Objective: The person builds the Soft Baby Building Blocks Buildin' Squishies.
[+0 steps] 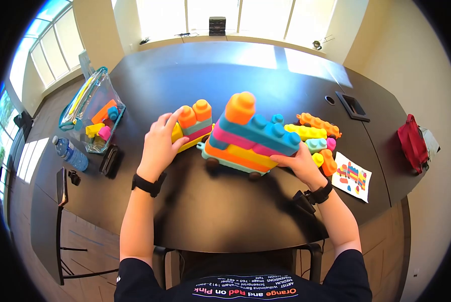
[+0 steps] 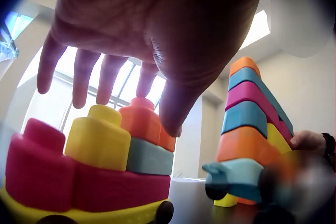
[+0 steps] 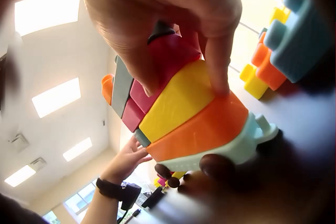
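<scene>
My right hand [image 1: 304, 163] grips the end of a tall block wagon [image 1: 245, 156], thumb on one side and fingers on the other. It stacks teal, pink, yellow and orange building blocks on a mint wheeled base [image 3: 210, 153], which tilts in the right wrist view. Left of it stands a smaller block wagon [image 1: 200, 134], with a yellow wheeled base [image 2: 121, 211] under pink, yellow, grey and orange blocks. Over this one my left hand [image 1: 156, 143] is spread, fingers extended and thumb beside the orange block [image 2: 140, 119].
Loose blocks [image 1: 306, 132] and a printed picture sheet [image 1: 353, 176] lie at the right. On the left are a clear bag [image 1: 92, 140] with blocks inside, a water bottle [image 1: 70, 153], a dark case [image 1: 109, 161] and a phone [image 1: 62, 186]. A red bag [image 1: 411, 146] sits far right.
</scene>
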